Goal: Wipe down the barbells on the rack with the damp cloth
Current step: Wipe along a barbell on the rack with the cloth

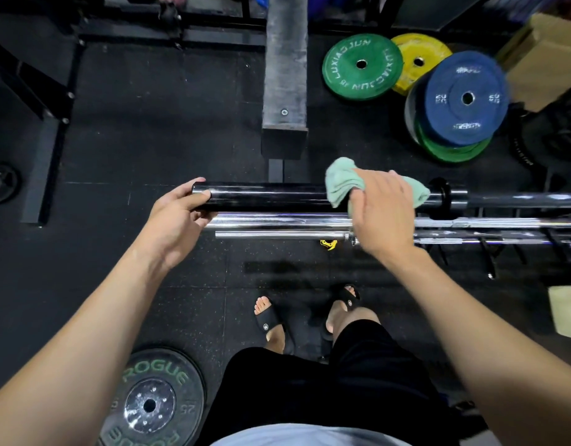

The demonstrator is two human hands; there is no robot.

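A dark rubber floor (142, 149) is seen from above, with open room to the left of the bars and between the bars and the person's feet. A grey beam (285, 69) runs from the top edge down to just behind the bars. A Rogue plate (150, 402) lies flat on the floor at lower left. At upper right a blue plate (464, 98) is stacked on other plates, with a green plate (361, 66) and a yellow plate (419, 61) lying beside them. Three bars are held level on a rack (490, 259) that extends to the right edge: a black bar (265, 196) farthest from the person, a chrome bar (277, 220) nearer, and a thin bar (277, 234) nearest. The free end of the black bar is gripped by the left hand (178, 217), thumb over the end. A green cloth (342, 183) is wrapped over the black bar's sleeve and is clasped by the right hand (384, 214), well apart from the left hand.
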